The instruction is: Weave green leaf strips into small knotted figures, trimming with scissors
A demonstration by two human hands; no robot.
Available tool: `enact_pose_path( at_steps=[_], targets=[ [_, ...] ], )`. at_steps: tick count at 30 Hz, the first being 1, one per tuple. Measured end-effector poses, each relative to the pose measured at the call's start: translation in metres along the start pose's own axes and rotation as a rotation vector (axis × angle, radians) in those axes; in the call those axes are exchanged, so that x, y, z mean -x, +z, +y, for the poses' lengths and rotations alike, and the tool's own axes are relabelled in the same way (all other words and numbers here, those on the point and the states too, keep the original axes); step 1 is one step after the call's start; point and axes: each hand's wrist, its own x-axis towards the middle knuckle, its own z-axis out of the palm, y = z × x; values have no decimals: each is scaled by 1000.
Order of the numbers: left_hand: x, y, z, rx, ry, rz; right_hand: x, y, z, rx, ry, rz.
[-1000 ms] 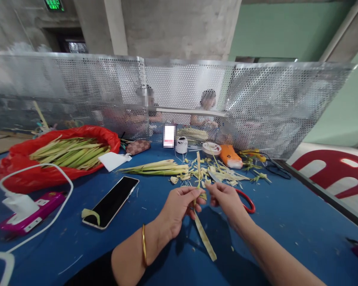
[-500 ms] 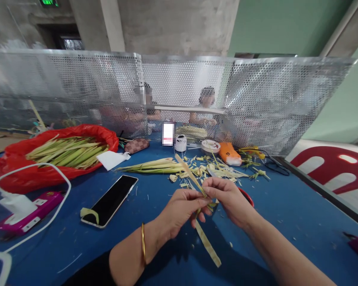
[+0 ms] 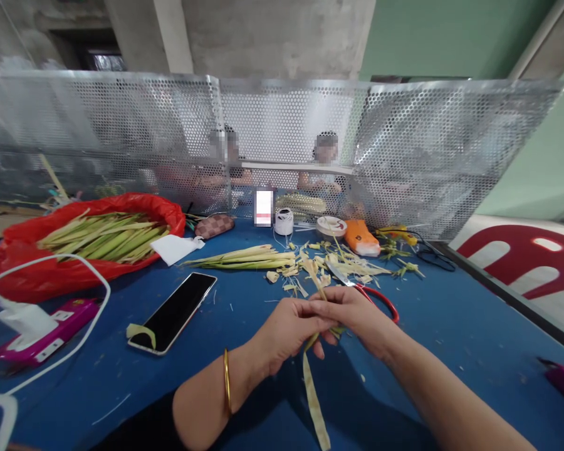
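Both hands meet over the blue table, closed on pale green-yellow leaf strips (image 3: 316, 401). My left hand (image 3: 289, 329), with a gold bangle at the wrist, grips the strips from the left. My right hand (image 3: 352, 313) pinches them from the other side, its fingers overlapping the left ones. One long strip hangs down below the hands, and another end sticks up above them. The exact crossing of the strips is hidden by the fingers. Just behind my right hand lie red-handled scissors (image 3: 380, 300), partly covered by it.
Leaf scraps (image 3: 310, 266) and a bundle of long leaves (image 3: 244, 258) lie beyond the hands. At left are a red bag (image 3: 9, 269) of leaves, a phone (image 3: 176, 313) and a purple power strip (image 3: 66, 326). A perforated metal screen (image 3: 291, 125) stands behind, with people beyond it.
My right hand has closed in against my left, fingers now overlapping. The hanging strip has swung left and reaches lower; the upright end shows less. More of the scissors is visible.
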Motion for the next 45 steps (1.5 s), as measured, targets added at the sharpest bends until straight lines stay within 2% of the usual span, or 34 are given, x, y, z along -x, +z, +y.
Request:
enact_pose_path(
  at_steps=[5,8,11,13,15,19,23,27,31,39,42,45],
  targets=[
    [-1,0,0,89,-73,-50,-1,-9,3,-250,-1,17],
    [0,-1,1,144,-108,-12,-4,-13,2,-175,-124,156],
    [1,-1,2,146,-139,-36,-5,-8,2,53,-280,299],
    [1,0,2,133,-160,-60,-2,-3,1,231,-373,343],
    [0,0,0,138,-155,-52,4,4,0,478,-536,365],
    [-5,-5,-2,274,-110,61,17,15,-2,977,-926,292],
    [-6,-16,6,351,-65,185,18,23,2,1281,-1142,208],
    [-3,-21,14,342,-51,295,16,29,6,1388,-1155,150],
    [-2,-21,15,356,-50,306,16,32,8,1322,-1146,166],
    [0,-27,19,251,-22,374,13,26,8,1395,-1069,74],
    [0,-30,20,294,-24,345,14,27,5,1357,-1086,43],
    [-2,-32,20,448,-73,283,9,27,9,1346,-1090,139]
  ],
)
